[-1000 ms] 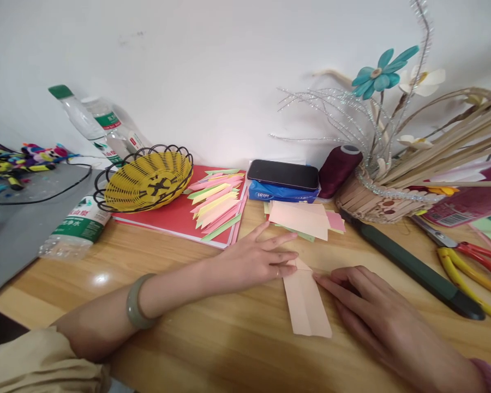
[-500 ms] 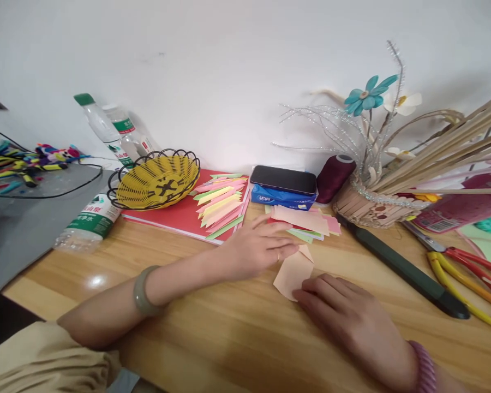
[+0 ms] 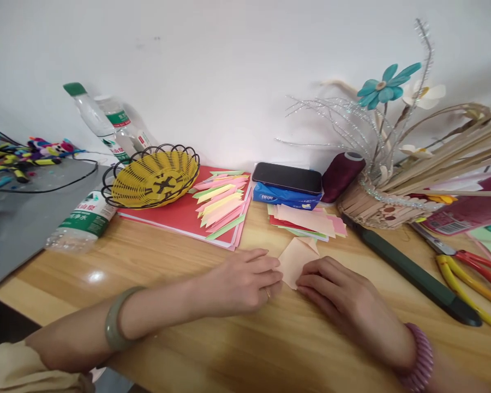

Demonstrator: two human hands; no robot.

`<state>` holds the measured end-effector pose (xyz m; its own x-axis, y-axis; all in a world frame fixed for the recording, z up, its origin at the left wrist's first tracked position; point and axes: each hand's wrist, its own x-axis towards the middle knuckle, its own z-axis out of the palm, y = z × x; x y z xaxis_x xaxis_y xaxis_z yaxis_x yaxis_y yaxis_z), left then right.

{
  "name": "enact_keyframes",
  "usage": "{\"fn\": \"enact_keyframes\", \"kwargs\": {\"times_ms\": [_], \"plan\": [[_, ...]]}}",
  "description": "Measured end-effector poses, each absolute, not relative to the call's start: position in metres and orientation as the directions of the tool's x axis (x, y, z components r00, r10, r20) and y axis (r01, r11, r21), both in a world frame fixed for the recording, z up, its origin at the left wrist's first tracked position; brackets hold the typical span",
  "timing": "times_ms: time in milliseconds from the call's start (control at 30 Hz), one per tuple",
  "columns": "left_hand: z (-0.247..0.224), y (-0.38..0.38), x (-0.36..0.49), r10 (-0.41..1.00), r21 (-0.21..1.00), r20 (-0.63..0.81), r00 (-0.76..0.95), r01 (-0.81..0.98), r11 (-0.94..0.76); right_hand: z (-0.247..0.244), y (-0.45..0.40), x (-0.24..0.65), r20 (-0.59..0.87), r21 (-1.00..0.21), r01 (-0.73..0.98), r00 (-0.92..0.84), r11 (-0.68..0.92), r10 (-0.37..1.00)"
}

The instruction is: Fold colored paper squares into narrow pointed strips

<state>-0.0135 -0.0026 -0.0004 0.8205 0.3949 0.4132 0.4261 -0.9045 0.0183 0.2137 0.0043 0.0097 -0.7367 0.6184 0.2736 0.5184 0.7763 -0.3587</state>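
A peach paper (image 3: pixel 296 261) with a folded corner at its top lies on the wooden table (image 3: pixel 213 349). My left hand (image 3: pixel 245 281) rests at the paper's left edge, fingers slightly bent and a little apart, with a ring on one finger. On the paper's lower right, my right hand (image 3: pixel 339 300) presses with its fingers bunched together; the fingertips partly cover the edge. Behind the paper sits a stack of coloured paper pieces (image 3: pixel 306 221). Folded strips in pink, yellow and green (image 3: pixel 223 202) are piled on a red sheet (image 3: pixel 167 221).
A yellow basket (image 3: pixel 155 180) and plastic bottles (image 3: pixel 84 218) stand at the left. Behind the papers, a phone (image 3: pixel 287 177) tops a blue tissue pack (image 3: pixel 286 195), beside maroon thread (image 3: pixel 343 174). At right are a flower holder (image 3: pixel 388 207), a dark green tool (image 3: pixel 417 273) and scissors (image 3: pixel 474 262).
My left hand has drawn back toward me, from the paper's top to its left edge. My right hand stays at the lower right of the paper. The view has shifted slightly.
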Motion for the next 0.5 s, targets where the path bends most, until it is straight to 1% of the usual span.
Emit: {"fn": "enact_keyframes", "kwargs": {"times_ms": [167, 300, 400, 500], "plan": [[-0.003, -0.002, -0.015, 0.385, 0.011, 0.422, 0.821, 0.42, -0.907, 0.012, 0.011, 0.212, 0.292, -0.368, 0.474, -0.758, 0.8, 0.584], [-0.003, -0.003, -0.016, 0.366, 0.006, 0.473, 0.802, 0.413, -0.911, 0.014, 0.013, 0.219, 0.35, -0.374, 0.48, -0.719, 0.793, 0.601], [-0.001, -0.003, -0.016, 0.348, 0.0, 0.478, 0.807, 0.396, -0.918, 0.014, 0.012, 0.222, 0.382, -0.352, 0.504, -0.693, 0.789, 0.612], [0.001, -0.001, -0.015, 0.35, 0.008, 0.475, 0.808, 0.393, -0.919, 0.014, 0.011, 0.221, 0.395, -0.303, 0.527, -0.689, 0.794, 0.608]]}}
